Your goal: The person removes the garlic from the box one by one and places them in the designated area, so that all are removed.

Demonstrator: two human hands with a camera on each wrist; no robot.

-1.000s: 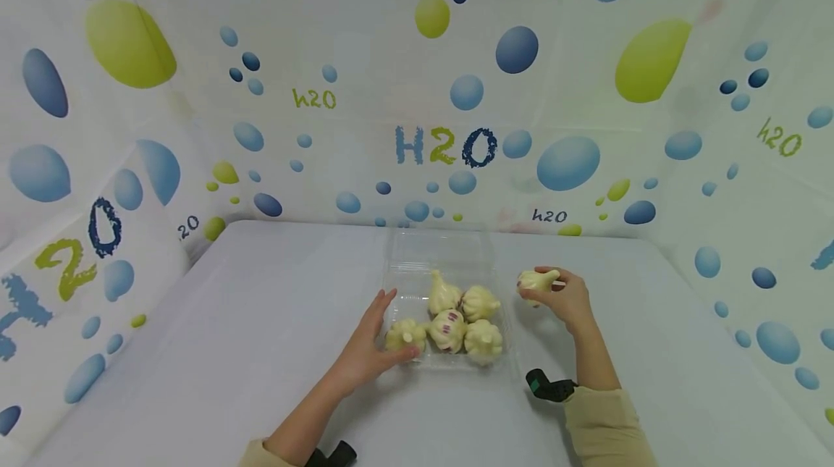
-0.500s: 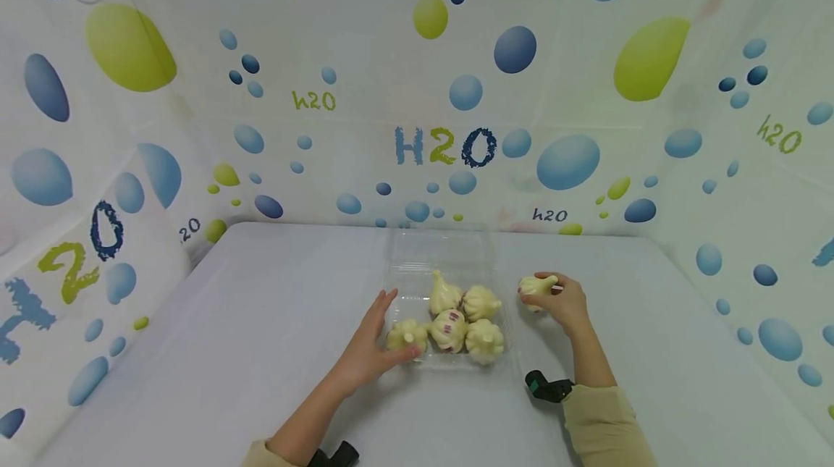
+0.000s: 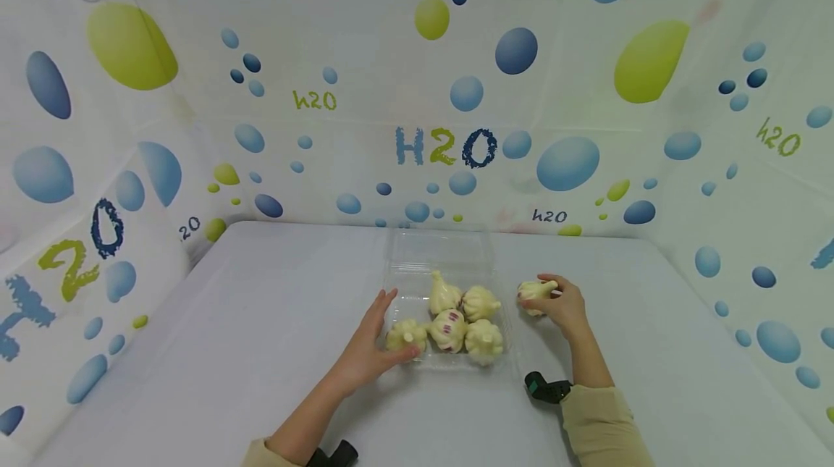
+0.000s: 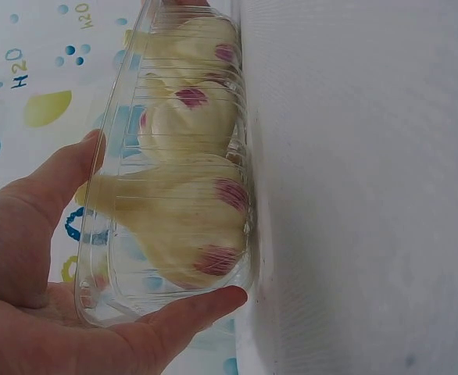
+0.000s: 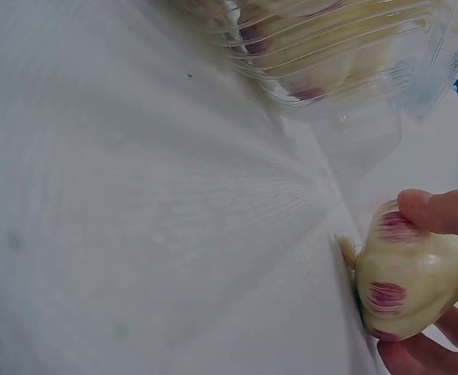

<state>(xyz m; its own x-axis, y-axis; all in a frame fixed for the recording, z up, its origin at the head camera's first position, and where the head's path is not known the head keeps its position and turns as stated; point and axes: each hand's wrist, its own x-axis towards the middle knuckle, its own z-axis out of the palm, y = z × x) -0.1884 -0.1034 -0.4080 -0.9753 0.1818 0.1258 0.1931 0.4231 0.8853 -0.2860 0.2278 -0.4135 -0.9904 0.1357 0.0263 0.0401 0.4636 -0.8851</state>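
A clear plastic clamshell container lies with its lid folded back, several garlic bulbs inside. My left hand holds its near left corner, thumb along the front wall and fingers at the left side. In the left wrist view the thumb presses the ribbed wall beside a garlic bulb with purple patches. Right of the container, my right hand grips another garlic bulb between thumb and fingers. The right wrist view shows that bulb's root end right at the white tabletop.
The transparent lid lies toward the back of the white table. Behind it hangs a printed curtain with blue and green drops. Black wrist cameras show by the right wrist and at the bottom edge.
My right hand has lowered slightly toward the table with the garlic bulb in its grip. The left hand and the container have stayed in place.
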